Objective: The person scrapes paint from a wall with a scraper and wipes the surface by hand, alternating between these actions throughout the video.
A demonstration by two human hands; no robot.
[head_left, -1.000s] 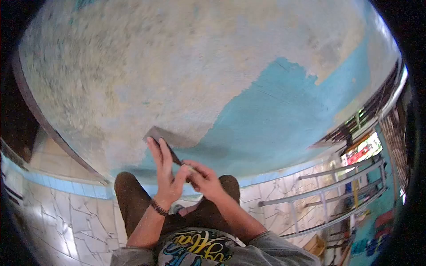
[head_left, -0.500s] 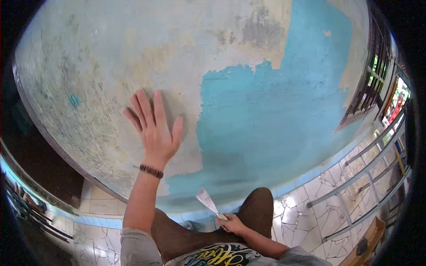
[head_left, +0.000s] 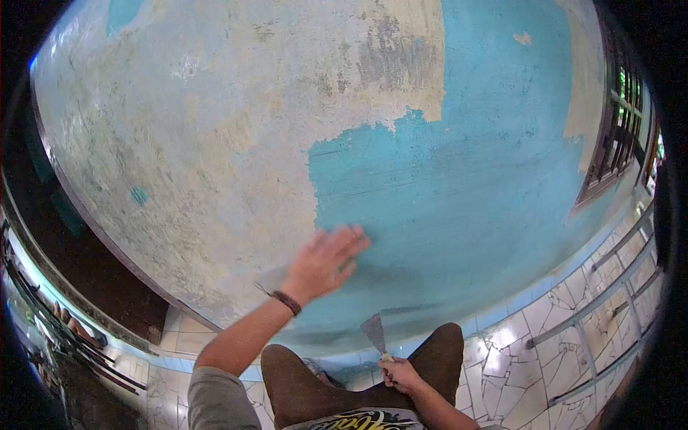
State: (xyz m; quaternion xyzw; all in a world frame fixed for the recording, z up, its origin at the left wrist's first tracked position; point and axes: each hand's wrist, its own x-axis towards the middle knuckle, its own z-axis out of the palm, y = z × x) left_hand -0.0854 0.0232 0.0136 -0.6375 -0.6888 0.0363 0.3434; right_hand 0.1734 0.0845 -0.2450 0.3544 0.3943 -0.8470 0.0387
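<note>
My left hand (head_left: pixel 321 264), with a dark beaded bracelet (head_left: pixel 287 302) on the wrist, is stretched out over the wall. Its fingers are extended and slightly blurred, and they overlap the edge where bare plaster meets blue paint. Lower down, my right hand (head_left: pixel 401 375) grips the pale handle of a putty knife (head_left: pixel 373 332), whose flared metal blade points up toward the wall's base. The wall shows a large patch of blue paint (head_left: pixel 459 193), and to its left lies mottled grey and cream plaster (head_left: pixel 215 143) where the paint is gone.
Between my bent knees (head_left: pixel 442 358) the tiled floor meets the wall. A dark doorway (head_left: pixel 79 236) lies on the left, and a barred window (head_left: pixel 620 136) is at the right. Metal railings (head_left: pixel 573 337) stand over the cracked-pattern tile floor (head_left: pixel 516 351) at the lower right.
My left hand has swept right and down, from the bare plaster to the edge of the blue paint. My right hand and the putty knife have shifted slightly right in view, as the camera turned.
</note>
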